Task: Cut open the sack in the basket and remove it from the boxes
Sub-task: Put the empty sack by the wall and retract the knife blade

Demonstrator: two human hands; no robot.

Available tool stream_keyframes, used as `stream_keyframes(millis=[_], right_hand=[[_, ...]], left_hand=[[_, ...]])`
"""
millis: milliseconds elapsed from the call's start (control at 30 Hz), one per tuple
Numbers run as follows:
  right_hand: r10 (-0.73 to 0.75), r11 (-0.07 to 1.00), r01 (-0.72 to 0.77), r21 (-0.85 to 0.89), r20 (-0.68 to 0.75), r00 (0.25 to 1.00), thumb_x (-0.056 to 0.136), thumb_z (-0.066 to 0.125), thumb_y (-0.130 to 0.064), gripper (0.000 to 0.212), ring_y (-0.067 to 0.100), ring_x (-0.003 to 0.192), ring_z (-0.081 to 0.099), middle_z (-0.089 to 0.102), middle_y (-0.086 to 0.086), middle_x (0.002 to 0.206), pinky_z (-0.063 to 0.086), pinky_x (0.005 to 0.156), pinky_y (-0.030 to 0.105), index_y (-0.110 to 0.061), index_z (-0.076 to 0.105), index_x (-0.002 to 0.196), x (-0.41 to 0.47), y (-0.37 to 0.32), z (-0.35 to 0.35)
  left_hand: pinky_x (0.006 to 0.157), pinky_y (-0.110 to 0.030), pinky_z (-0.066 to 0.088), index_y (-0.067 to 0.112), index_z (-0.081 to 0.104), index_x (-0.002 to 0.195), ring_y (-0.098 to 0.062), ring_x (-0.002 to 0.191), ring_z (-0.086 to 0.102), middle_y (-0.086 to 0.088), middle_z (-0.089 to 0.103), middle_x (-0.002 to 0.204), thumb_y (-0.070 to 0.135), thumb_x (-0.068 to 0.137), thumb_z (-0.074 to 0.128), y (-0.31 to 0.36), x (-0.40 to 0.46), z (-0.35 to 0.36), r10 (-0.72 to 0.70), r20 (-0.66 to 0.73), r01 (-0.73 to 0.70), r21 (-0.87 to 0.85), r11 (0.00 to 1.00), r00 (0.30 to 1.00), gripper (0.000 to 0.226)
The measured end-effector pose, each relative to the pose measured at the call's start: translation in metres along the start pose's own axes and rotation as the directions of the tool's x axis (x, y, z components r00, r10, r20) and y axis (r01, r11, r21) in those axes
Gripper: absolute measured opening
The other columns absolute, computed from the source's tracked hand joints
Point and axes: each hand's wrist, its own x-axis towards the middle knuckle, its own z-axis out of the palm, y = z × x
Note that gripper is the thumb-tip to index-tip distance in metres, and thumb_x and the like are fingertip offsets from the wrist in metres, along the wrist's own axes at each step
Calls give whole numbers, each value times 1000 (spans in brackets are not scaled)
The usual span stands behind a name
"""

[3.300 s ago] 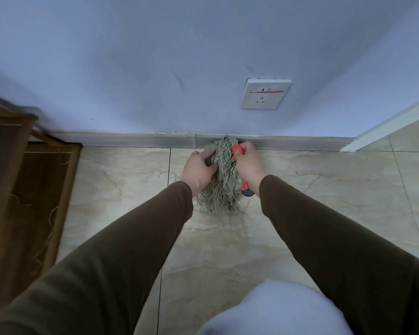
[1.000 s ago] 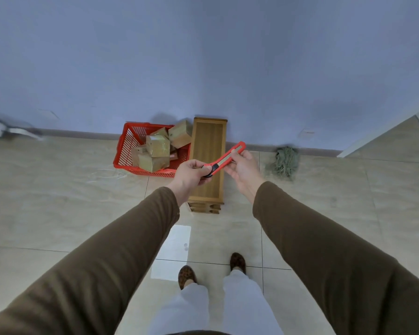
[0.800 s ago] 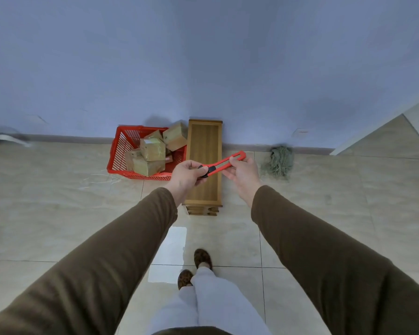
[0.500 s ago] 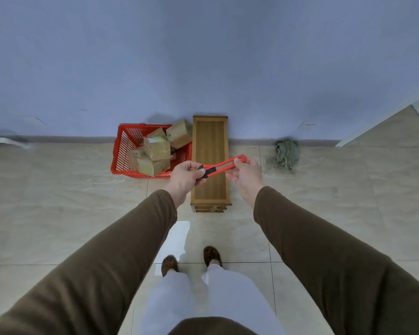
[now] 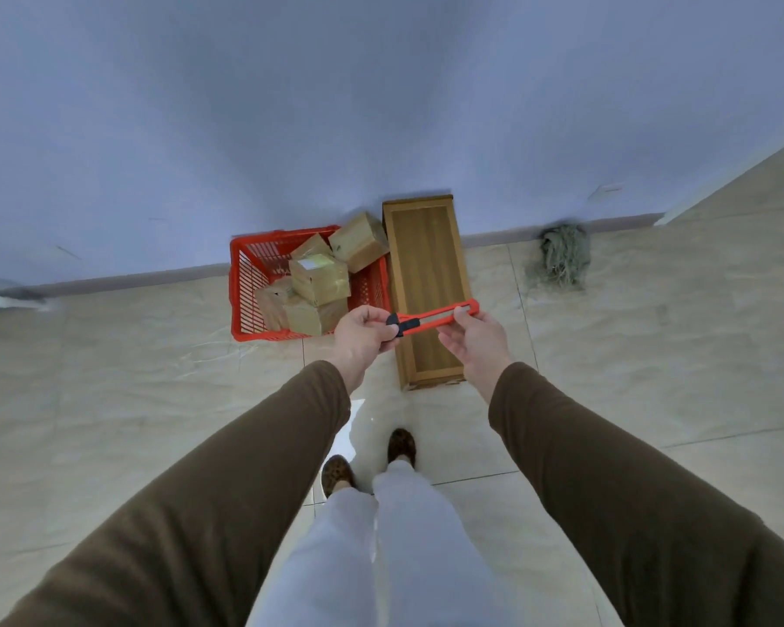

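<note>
I hold a red utility knife (image 5: pixel 435 319) level in front of me with both hands. My left hand (image 5: pixel 363 334) grips its black end, and my right hand (image 5: pixel 474 339) pinches the red tip end. Beyond them a red plastic basket (image 5: pixel 245 291) stands on the floor by the wall, filled with several tan cardboard boxes (image 5: pixel 320 280). One box (image 5: pixel 358 242) leans over the basket's far right corner. A crumpled greenish sack (image 5: pixel 562 260) lies on the tiles at the wall, to the right, apart from the basket.
A long wooden box (image 5: pixel 426 282) lies on the floor right of the basket, under my hands. My feet (image 5: pixel 367 459) stand on beige tiles. A blue wall runs behind everything; a doorway edge (image 5: pixel 734 174) shows at the far right.
Since 3.3 s ago I let go of the sack at the wall and stepped back. Over the last second the knife tilted flatter between my hands; the view shifted slightly.
</note>
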Motion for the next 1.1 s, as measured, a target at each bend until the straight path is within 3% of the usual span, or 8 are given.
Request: stream_keyframes(millis=[200, 400, 567, 667, 900, 1100], right_hand=[[36, 999, -35, 7, -53, 998, 106, 61, -14, 22, 17, 82, 74, 74, 8, 97, 61, 62, 26, -8, 64, 127, 52, 12, -6], [73, 997, -70, 24, -127, 989, 102, 67, -11, 23, 16, 74, 76, 75, 9, 90, 63, 56, 25, -5, 65, 124, 122, 37, -14], [116, 993, -111, 37, -192, 975, 99, 72, -12, 16, 14, 64, 79, 78, 9, 83, 63, 58, 27, -6, 69, 113, 185, 68, -17], [119, 993, -119, 9, -219, 968, 98, 73, -15, 13, 13, 65, 80, 80, 10, 88, 64, 60, 27, -7, 70, 108, 216, 88, -22], [95, 991, -117, -62, -283, 954, 97, 75, -20, 14, 13, 69, 80, 81, 10, 89, 64, 60, 25, -12, 68, 107, 260, 122, -28], [68, 986, -110, -124, -300, 952, 95, 77, -23, 18, 10, 68, 80, 81, 7, 89, 65, 60, 25, -15, 69, 108, 277, 132, -26]], left_hand=[[62, -18, 59, 10, 64, 95, -21, 79, 72, -16, 72, 99, -9, 93, 66, -23, 48, 16, -4, 23, 3, 51, 999, 1000, 19], [75, -29, 62, 13, 64, 94, -24, 83, 74, -17, 75, 102, -5, 92, 70, -62, 108, 32, -22, -5, 23, 95, 995, 1000, 20], [69, -20, 61, 8, 69, 102, -19, 85, 74, -13, 75, 102, -4, 91, 72, -97, 163, 39, -31, -32, 36, 143, 989, 999, 16], [66, -17, 59, 7, 69, 101, -18, 84, 73, -11, 73, 101, -3, 91, 72, -120, 192, 42, -29, -30, 33, 177, 984, 999, 15], [81, -30, 63, 16, 63, 90, -21, 89, 74, -9, 72, 98, -5, 90, 73, -157, 238, 47, -39, -19, 42, 216, 976, 999, 24], [80, -31, 63, 17, 64, 90, -21, 88, 73, -6, 70, 93, -7, 88, 73, -174, 255, 46, -26, -25, 31, 214, 976, 999, 25]])
